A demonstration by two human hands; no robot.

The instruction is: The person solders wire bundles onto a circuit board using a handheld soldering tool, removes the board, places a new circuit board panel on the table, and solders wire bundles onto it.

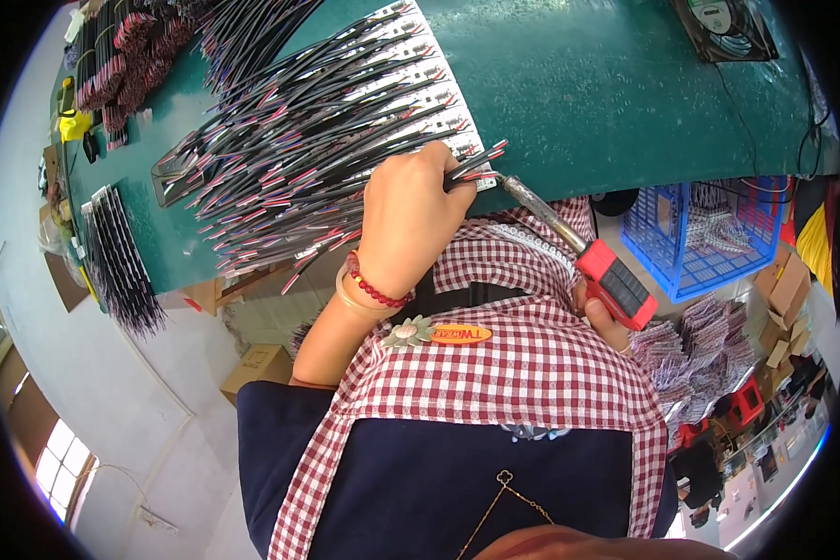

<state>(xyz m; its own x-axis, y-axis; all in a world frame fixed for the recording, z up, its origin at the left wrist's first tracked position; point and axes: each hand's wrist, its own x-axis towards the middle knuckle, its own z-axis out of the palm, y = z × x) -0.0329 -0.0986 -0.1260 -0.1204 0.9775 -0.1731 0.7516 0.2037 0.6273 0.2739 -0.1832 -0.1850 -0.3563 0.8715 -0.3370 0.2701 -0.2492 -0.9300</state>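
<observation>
My left hand (411, 210) is closed on a few thin black cables (471, 171) whose stripped ends show red and white wires. It sits over the near end of a row of white circuit boards (446, 70). From these boards many black cables (289, 140) with red, white and dark ends fan out to the left. My right hand (607, 322) grips a soldering iron (616, 285) by its red and black handle, partly hidden behind it. The iron's tip is close to the wire ends at the last board; whether it touches them I cannot tell.
The green table (569, 84) carries thick cable bundles (126, 56) at the far left and a wire spool (719, 21) at the far right. More cabled boards (117, 247) hang over its left edge. A blue plastic basket (672, 266) stands below the table on the right.
</observation>
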